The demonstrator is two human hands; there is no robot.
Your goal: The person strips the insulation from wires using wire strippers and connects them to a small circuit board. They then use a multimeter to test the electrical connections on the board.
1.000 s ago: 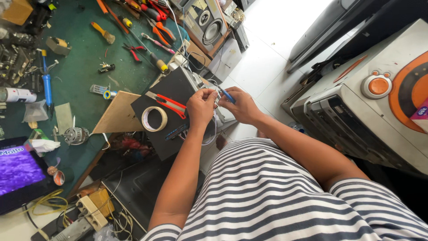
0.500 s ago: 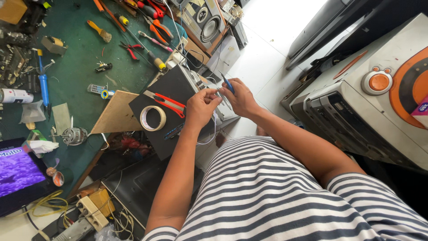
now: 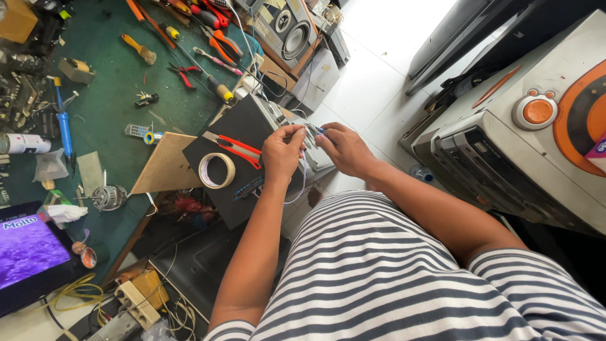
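Note:
My left hand (image 3: 282,153) and my right hand (image 3: 344,146) meet over the near edge of a black box-shaped device (image 3: 243,129) that rests at the bench edge. Both pinch thin wires (image 3: 307,131) between fingertips; a loose white wire loops down below the left wrist. What the right fingers hold beyond the wire tips is too small to tell. On the black box lie a red utility knife (image 3: 235,148) and a roll of tape (image 3: 216,170), just left of my left hand.
A green bench (image 3: 120,82) carries pliers, screwdrivers, a brush, a blue soldering iron (image 3: 64,126) and a small motor (image 3: 108,197). A lit purple screen (image 3: 28,252) sits lower left. Grey audio equipment (image 3: 517,145) stands right; speaker boxes (image 3: 287,28) stand at the top.
The view shifted slightly. Both hands stay together on the wires at the box edge, with small finger movements only.

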